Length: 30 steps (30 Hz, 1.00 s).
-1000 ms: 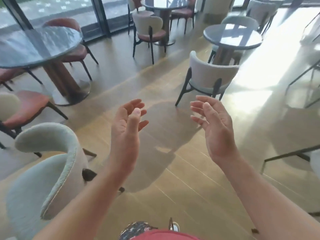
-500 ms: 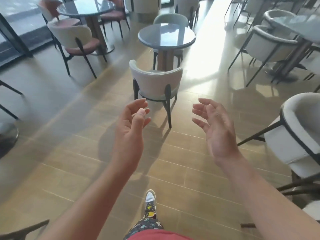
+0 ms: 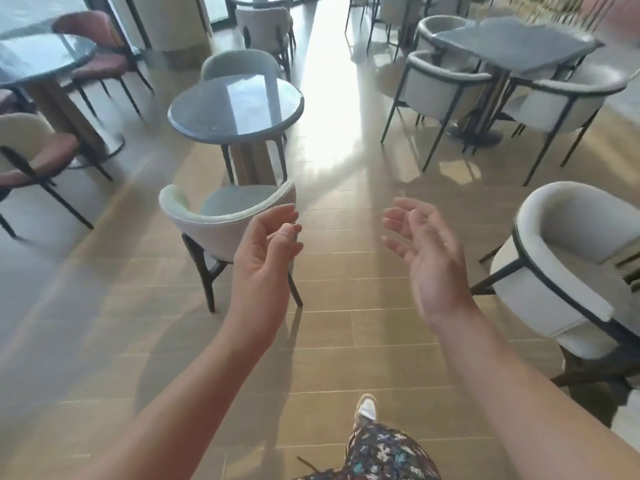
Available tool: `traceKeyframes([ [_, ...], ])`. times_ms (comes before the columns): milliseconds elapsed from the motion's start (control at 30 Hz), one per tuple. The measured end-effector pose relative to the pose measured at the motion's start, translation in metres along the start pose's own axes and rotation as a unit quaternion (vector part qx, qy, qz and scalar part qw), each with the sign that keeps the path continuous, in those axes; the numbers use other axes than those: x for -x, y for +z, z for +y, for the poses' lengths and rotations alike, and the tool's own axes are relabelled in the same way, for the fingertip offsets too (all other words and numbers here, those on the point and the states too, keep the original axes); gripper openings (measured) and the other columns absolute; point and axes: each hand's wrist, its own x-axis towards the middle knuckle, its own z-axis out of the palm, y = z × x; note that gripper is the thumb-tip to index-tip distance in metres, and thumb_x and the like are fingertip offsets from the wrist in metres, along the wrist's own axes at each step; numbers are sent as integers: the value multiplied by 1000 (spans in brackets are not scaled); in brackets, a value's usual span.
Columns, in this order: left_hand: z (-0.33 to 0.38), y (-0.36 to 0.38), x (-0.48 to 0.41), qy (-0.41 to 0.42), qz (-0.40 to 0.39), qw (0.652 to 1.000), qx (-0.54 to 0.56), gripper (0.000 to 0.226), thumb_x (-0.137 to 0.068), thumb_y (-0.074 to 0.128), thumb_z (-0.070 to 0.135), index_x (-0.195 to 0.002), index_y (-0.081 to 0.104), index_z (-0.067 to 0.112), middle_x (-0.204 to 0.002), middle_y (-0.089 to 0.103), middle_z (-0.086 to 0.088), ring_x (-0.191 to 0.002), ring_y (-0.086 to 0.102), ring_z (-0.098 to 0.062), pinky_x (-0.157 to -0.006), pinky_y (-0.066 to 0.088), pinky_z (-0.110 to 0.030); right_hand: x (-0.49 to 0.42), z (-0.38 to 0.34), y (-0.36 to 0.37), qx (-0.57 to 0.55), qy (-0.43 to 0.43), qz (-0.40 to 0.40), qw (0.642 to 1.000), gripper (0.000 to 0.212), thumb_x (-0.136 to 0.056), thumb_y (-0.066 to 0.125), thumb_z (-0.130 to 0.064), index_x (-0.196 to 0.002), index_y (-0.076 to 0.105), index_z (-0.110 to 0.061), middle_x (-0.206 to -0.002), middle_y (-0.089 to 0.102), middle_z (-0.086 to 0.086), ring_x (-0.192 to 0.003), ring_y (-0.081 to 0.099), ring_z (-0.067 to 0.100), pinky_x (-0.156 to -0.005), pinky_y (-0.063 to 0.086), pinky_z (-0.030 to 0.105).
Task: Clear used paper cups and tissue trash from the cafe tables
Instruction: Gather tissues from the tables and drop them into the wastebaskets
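Turning toward the round grey table [image 3: 235, 109], the person keeps left hand [image 3: 266, 252] and right hand [image 3: 427, 252] loosely open and empty, apparently still searching.

1. Floor [image 3: 346, 341]: glossy tan wood-look planks, with a strong glare strip [image 3: 332, 109] up the middle.
2. Centre: round grey bench [image 3: 235, 109] on a wood pedestal, pale chair [image 3: 211, 233] just beside it on the near side.
3. Left: second round bench [image 3: 38, 60], pink-seated chairs [image 3: 104, 60] around it.
4. Right: square grey bench [image 3: 516, 46], white tub chairs [image 3: 440, 88] on dark frames around it.
5. Far left: pale column [image 3: 173, 22], dark-framed glazing [image 3: 38, 8].
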Motion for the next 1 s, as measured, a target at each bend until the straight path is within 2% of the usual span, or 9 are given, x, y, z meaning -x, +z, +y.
traceKeyframes([
  [200, -43, 70, -146, -1, -19, 1000, 12, 27, -96, 50, 33, -117, 66, 26, -127, 69, -6, -120, 67, -17, -96, 55, -32, -150, 31, -26, -7, -7, 22, 1000, 30, -96, 58, -43, -117, 70, -25, -122, 70, 7, -122, 65, 23, -104, 54, 46],
  [333, -60, 128, -249, 1, -4, 1000, 22, 27, -94, 54, 35, -116, 67, 26, -125, 70, -4, -118, 68, -18, -90, 55, -29, -269, 38, -49, -7, -4, 21, 1000, 30, -96, 58, -43, -117, 70, -25, -122, 69, 8, -122, 65, 25, -105, 53, 49],
  [467, -71, 176, -345, 0, -4, 1000, 25, 31, -92, 57, 41, -117, 68, 27, -126, 71, -3, -118, 68, -20, -91, 55, -30, -380, 41, -65, -3, 1, 19, 1000, 30, -96, 57, -39, -116, 71, -22, -120, 70, 9, -121, 66, 27, -105, 54, 51],
  [667, -90, 227, -480, 2, 3, 1000, 16, 31, -97, 49, 33, -120, 66, 25, -127, 70, 0, -119, 67, -14, -93, 56, -28, -529, 56, -74, 3, -1, 11, 1000, 28, -97, 57, -38, -115, 72, -22, -116, 71, 7, -120, 66, 28, -103, 54, 50],
  [1000, -158, 283, -747, 5, -1, 999, 39, 27, -98, 49, 29, -117, 67, 25, -125, 70, -4, -119, 68, -20, -95, 56, -34, -795, 116, -55, 12, 3, 19, 1000, 29, -96, 57, -42, -115, 71, -24, -117, 72, 5, -119, 67, 23, -106, 53, 51],
])
